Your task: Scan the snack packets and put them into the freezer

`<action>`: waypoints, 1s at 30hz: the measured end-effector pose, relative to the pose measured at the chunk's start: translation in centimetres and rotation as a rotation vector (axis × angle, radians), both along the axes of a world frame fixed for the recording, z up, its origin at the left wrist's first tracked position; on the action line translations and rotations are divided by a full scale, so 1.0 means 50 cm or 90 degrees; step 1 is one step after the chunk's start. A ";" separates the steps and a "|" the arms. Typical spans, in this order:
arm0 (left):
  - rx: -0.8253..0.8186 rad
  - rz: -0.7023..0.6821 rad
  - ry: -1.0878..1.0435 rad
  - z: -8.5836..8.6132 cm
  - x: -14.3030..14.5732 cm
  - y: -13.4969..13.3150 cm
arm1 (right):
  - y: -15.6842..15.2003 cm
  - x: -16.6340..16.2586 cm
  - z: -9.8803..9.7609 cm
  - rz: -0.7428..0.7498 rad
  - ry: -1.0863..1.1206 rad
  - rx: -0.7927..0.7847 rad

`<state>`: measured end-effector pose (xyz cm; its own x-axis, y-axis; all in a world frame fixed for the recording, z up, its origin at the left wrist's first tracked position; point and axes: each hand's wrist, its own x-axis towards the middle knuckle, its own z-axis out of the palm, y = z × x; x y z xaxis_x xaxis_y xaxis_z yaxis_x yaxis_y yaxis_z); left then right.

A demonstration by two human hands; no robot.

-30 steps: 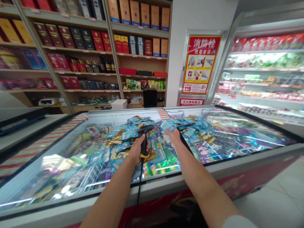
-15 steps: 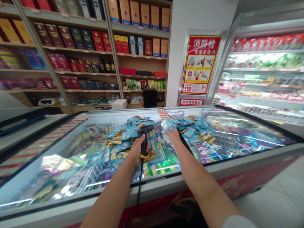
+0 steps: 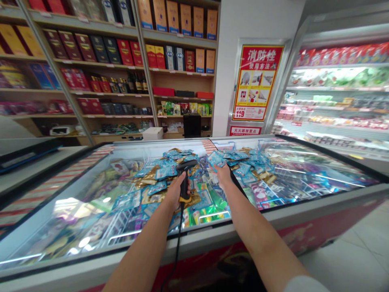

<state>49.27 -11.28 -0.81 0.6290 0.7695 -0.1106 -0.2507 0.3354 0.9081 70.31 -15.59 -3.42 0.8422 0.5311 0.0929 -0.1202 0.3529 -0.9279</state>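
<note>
My left hand (image 3: 179, 190) is wrapped round the handle of a black and yellow barcode scanner (image 3: 184, 180), its head tilted toward the right. A black cable (image 3: 178, 247) runs down from the scanner over the freezer's front edge. Between the fingers of my right hand (image 3: 223, 174) is a blue-and-white packet (image 3: 216, 159), held up in front of the scanner head. Loose blue and gold packets form a left pile (image 3: 165, 172) behind and beside the scanner, and a right pile (image 3: 251, 160) just beyond my right hand. Both piles lie on the freezer's glass top.
The chest freezer (image 3: 209, 233) spans the view, with packaged goods under its glass. Shelves of boxed bottles (image 3: 103, 50) stand behind it. A red poster (image 3: 257, 83) hangs on the wall, and a lit refrigerated display (image 3: 340, 101) is at the right. A counter (image 3: 39, 164) adjoins at the left.
The packet in my right hand has shifted very slightly to the right and tilted a little. My left hand and the scanner have stayed in place.
</note>
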 end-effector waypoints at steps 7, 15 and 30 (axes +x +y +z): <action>0.010 -0.003 0.016 0.000 -0.001 0.000 | 0.007 0.007 -0.007 -0.011 0.011 0.009; 0.012 -0.002 -0.004 -0.002 -0.001 0.000 | 0.014 0.020 -0.025 -0.047 -0.015 -0.032; 0.040 -0.031 0.005 -0.002 -0.004 -0.002 | 0.007 0.019 -0.019 -0.045 -0.005 -0.017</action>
